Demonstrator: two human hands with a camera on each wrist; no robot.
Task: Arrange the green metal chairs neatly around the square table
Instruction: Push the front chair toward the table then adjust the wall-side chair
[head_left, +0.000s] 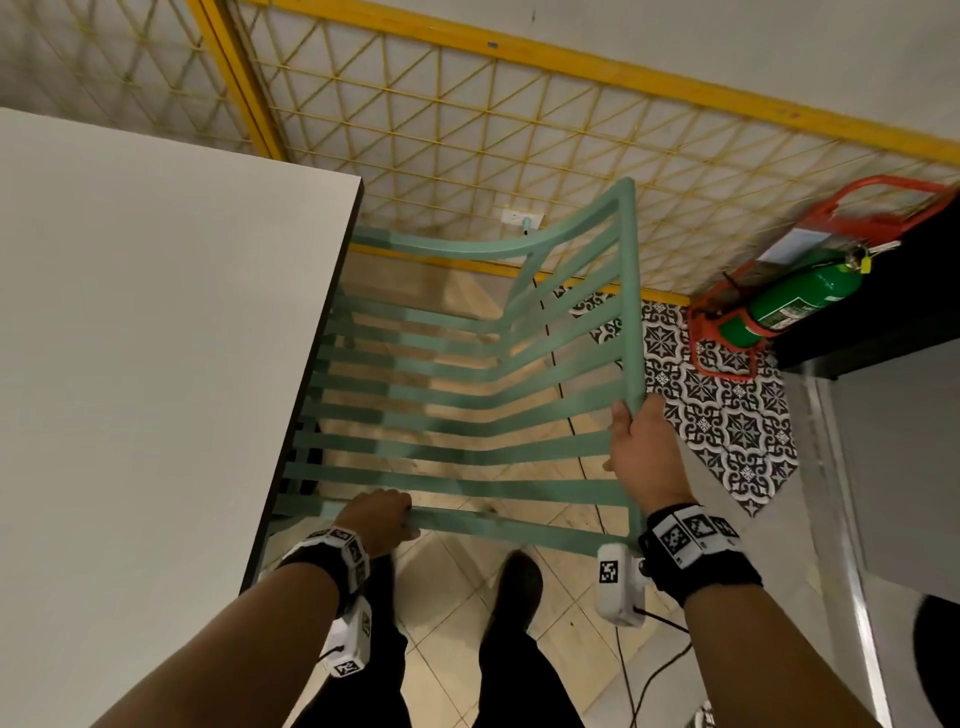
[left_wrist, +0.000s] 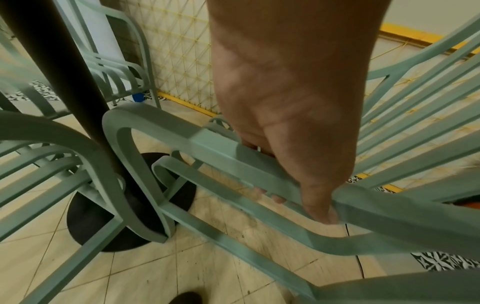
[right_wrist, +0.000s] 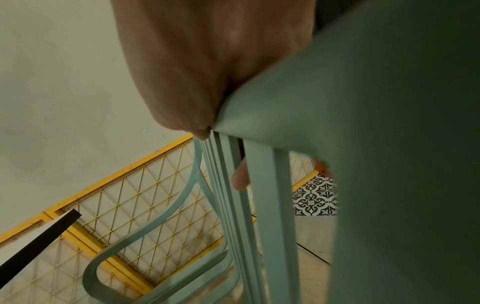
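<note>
A green slatted metal chair (head_left: 467, 395) stands right of the square white table (head_left: 156, 312), its seat front tucked under the table edge. My left hand (head_left: 382, 519) grips the near armrest bar (left_wrist: 233, 156), fingers curled under it. My right hand (head_left: 641, 452) grips the top rail of the backrest (head_left: 631, 291), thumb on the inner side; the rail (right_wrist: 337, 102) fills the right wrist view. Under the table, the left wrist view shows other green chairs (left_wrist: 52, 160) crowded round the black pedestal (left_wrist: 78, 86).
A yellow lattice fence (head_left: 519, 130) runs behind the chair. A green extinguisher (head_left: 795, 299) in a red stand sits at the right by a dark counter (head_left: 883, 312). A black cable (head_left: 566, 405) crosses the tiled floor. My shoes (head_left: 514, 587) stand behind the chair.
</note>
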